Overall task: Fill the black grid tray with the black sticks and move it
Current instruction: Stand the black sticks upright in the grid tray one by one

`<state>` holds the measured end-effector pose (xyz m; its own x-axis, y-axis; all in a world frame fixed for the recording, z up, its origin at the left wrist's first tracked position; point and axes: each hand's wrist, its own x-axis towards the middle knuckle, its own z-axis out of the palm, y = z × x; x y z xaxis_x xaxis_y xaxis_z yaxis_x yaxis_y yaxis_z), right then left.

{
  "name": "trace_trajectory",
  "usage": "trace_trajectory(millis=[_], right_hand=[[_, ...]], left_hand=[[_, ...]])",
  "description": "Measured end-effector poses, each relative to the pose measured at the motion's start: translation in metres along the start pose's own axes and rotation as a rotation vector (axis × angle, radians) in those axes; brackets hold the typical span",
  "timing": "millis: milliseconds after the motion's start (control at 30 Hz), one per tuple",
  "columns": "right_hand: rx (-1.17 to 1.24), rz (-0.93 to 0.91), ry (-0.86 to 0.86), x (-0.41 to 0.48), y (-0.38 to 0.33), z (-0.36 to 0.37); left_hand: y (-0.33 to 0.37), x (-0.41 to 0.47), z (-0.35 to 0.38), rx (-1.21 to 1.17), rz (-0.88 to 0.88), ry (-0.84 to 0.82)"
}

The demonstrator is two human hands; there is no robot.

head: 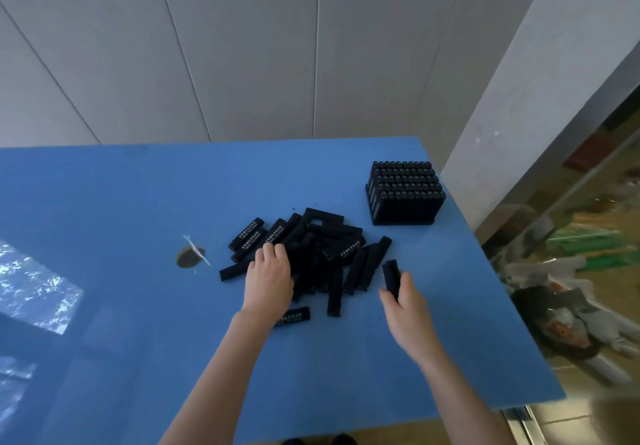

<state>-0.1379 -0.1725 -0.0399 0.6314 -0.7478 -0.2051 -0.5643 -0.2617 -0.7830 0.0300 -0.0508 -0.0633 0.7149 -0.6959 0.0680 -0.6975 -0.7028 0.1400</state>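
Observation:
A black grid tray [403, 220] stands at the far right of the blue table, packed with upright black sticks [405, 181]. A loose pile of black sticks [332, 247] with white lettering lies in the middle of the table. My left hand [268, 276] rests palm down on the left side of the pile, fingers curled over sticks there. My right hand [403, 301] is to the right of the pile and grips one black stick [390, 276], held nearly upright just above the table.
The blue table [138, 288] ends at its right edge close to the tray. A round hole with a white tie [190, 256] lies left of the pile. Grey wall panels stand behind, and clutter sits on the floor at the right.

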Motion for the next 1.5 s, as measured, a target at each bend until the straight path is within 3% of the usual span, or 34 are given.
trace_trajectory(millis=[200,300,500,700,933,1200,1500], right_hand=[[0.133,-0.010,-0.100,-0.003,-0.002,-0.010],[0.246,-0.004,-0.125,-0.003,-0.004,-0.013],[0.709,0.064,-0.313,-0.018,-0.031,0.002],[0.857,0.077,-0.569,-0.051,-0.069,0.043],[0.892,0.104,-0.807,-0.115,-0.113,0.102],[0.794,0.015,-0.963,-0.237,-0.167,0.216],[0.615,-0.121,-0.989,-0.330,-0.234,0.319]], left_hand=[[0.007,-0.001,-0.003,-0.161,-0.119,-0.003],[0.008,-0.007,-0.012,-0.431,-0.257,0.015],[0.004,-0.049,-0.036,-1.231,-0.580,0.045],[-0.031,-0.125,-0.063,-1.677,-0.789,0.172],[-0.078,-0.206,-0.090,-1.823,-0.767,0.256],[-0.174,-0.325,-0.120,-1.719,-0.879,0.421],[-0.278,-0.396,-0.151,-1.625,-0.881,0.534]])
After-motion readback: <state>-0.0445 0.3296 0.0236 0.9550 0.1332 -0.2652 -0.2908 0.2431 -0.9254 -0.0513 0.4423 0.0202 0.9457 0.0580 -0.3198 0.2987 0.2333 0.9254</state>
